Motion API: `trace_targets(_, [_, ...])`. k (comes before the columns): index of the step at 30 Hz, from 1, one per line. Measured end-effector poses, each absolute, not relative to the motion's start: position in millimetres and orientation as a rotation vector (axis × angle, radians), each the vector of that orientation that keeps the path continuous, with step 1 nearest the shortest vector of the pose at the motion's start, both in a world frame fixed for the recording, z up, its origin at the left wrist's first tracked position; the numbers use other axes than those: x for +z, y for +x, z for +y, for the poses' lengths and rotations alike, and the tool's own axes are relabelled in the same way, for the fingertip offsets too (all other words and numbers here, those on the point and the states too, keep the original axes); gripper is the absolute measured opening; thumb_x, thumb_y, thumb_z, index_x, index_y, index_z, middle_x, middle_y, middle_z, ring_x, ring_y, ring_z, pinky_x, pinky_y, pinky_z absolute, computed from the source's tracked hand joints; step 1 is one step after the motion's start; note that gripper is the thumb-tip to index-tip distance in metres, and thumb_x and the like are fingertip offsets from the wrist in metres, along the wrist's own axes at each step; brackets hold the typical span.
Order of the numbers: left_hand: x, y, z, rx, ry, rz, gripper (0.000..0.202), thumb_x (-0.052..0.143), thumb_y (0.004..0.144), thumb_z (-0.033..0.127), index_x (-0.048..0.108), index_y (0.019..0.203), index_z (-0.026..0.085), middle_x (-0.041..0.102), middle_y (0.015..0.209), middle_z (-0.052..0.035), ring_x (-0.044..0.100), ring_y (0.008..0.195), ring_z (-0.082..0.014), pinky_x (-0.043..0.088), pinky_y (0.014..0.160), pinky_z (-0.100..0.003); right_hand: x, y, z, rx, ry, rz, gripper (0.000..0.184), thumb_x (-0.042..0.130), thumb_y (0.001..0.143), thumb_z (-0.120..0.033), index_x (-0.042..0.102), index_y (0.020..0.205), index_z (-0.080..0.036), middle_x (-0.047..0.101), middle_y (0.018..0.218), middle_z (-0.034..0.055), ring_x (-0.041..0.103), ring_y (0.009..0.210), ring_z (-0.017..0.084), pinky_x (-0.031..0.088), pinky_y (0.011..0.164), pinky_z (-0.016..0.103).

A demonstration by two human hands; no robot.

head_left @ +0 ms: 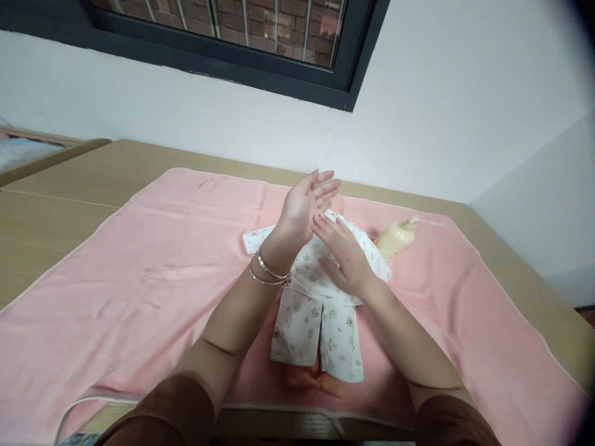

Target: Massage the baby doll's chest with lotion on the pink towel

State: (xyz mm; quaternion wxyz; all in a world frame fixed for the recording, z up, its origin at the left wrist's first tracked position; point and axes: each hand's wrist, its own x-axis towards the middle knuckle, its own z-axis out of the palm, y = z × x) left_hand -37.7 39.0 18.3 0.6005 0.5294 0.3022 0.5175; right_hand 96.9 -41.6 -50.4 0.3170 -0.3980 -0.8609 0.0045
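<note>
My left hand, with bracelets on its wrist, is raised with the palm turned up and fingers stretched. The fingertips of my right hand meet or nearly meet that palm, its fingers extended too. Neither hand holds anything I can see. Under them lies what looks like a baby doll, in a white printed top and matching trousers; its feet show below. My hands mostly cover its head. Right of the top, a pale yellow pump bottle rests on its side.
A pink blanket with a light border spreads across the wooden table. Behind the table is a white wall with a dark-framed window. A white cord curves at the lower left.
</note>
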Motion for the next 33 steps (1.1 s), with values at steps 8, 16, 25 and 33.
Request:
trace_targets(8, [-60.0,-3.4,93.6,0.991,1.813,1.238,0.033,0.038,0.100,0.033,0.065,0.090,0.016,0.073,0.102,-0.0122,0.066,0.102,-0.0253,0.047,0.096,-0.037,-104.9,130.6,19.3,0.104,-1.482,-2.187,0.045,0.040,0.101,-0.037,0.059,0.138,-0.020,0.045,0.157,0.0076,0.028,0.153,0.029,0.016,0.126,0.058])
trace_targets(16, [-87.3,14.2,84.6,1.200,1.716,1.287,0.036,0.037,0.102,0.035,0.062,0.121,0.017,0.066,0.133,-0.0123,0.060,0.123,-0.0252,0.043,0.104,-0.035,-103.2,117.5,13.4,0.031,-1.818,-1.884,0.058,0.036,0.100,-0.032,0.044,0.149,-0.001,0.038,0.158,0.0239,0.031,0.151,0.034,0.024,0.124,0.054])
trace_targets(25, [-99.5,15.1,92.6,1.208,1.675,1.449,0.037,0.033,0.101,0.035,0.066,0.101,0.020,0.073,0.111,-0.0109,0.067,0.104,-0.0255,0.048,0.091,-0.035,-101.4,123.8,24.5,0.064,-1.666,-2.114,0.053,0.045,0.096,-0.029,0.050,0.147,-0.018,0.037,0.161,0.0105,0.027,0.153,0.032,0.020,0.124,0.058])
trace_targets(33, [-106.9,14.8,87.2,1.270,1.703,1.400,0.046,0.027,0.104,0.041,0.068,0.100,0.020,0.075,0.111,-0.0104,0.068,0.109,-0.0231,0.047,0.097,-0.033,-98.5,115.8,16.7,-0.126,-1.643,-2.149,0.044,0.042,0.096,-0.022,0.062,0.134,-0.011,0.054,0.148,0.0173,0.044,0.144,0.030,0.022,0.125,0.052])
